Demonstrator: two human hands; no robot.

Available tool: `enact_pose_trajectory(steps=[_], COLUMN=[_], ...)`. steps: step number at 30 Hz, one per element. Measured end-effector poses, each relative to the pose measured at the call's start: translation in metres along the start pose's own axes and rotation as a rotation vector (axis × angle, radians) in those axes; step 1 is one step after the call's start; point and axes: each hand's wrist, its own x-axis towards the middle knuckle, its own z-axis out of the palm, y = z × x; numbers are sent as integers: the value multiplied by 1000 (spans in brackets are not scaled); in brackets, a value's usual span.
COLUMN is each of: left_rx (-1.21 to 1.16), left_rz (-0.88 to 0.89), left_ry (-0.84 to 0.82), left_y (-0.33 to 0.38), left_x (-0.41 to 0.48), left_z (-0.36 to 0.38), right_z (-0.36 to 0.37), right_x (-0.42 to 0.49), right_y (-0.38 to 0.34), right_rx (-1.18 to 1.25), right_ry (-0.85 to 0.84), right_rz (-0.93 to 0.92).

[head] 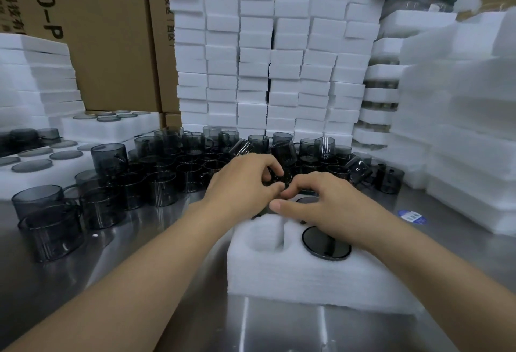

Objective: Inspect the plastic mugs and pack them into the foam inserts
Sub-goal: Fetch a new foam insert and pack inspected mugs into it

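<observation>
A white foam insert (304, 273) lies on the steel table in front of me. Its near left pocket (265, 236) is empty. In the near right pocket sits a dark smoky mug (325, 244), bottom up. Over the far pockets, both hands meet on another dark mug (279, 181). My left hand (240, 184) curls round it from the left. From the right, my right hand (324, 203) holds it with curled fingers, thumb pointing left. Most of that mug is hidden under the fingers. Several loose smoky mugs (156, 173) crowd the table behind.
Stacks of white foam blocks (268, 58) rise behind the mugs. Filled foam inserts (42, 164) lie at the left, more foam stacks (460, 128) at the right. Cardboard boxes (106, 30) stand at the back. A blue sticker (411, 216) lies on the table.
</observation>
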Motion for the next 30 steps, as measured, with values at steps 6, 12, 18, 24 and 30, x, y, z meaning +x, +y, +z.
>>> enact_pose_trajectory(steps=[6,12,18,24,30], left_rx=[133,150,241,282,283], left_rz=[37,-115,-152,-119,-147], left_ry=[82,265,12,-54,-42], left_y=[-3,-41,-56,-57,-52], left_x=[0,6,15,13,9], left_z=[-6,-4,13,23,24], right_z=[-2,-1,-3,-1,-2], right_x=[0,1,7,6,7], right_y=[3,6,13,13,14], right_rx=[21,46,154,98,80], right_ry=[-14,74,142,108,110], right_rz=[48,-29,-25,-54,-44])
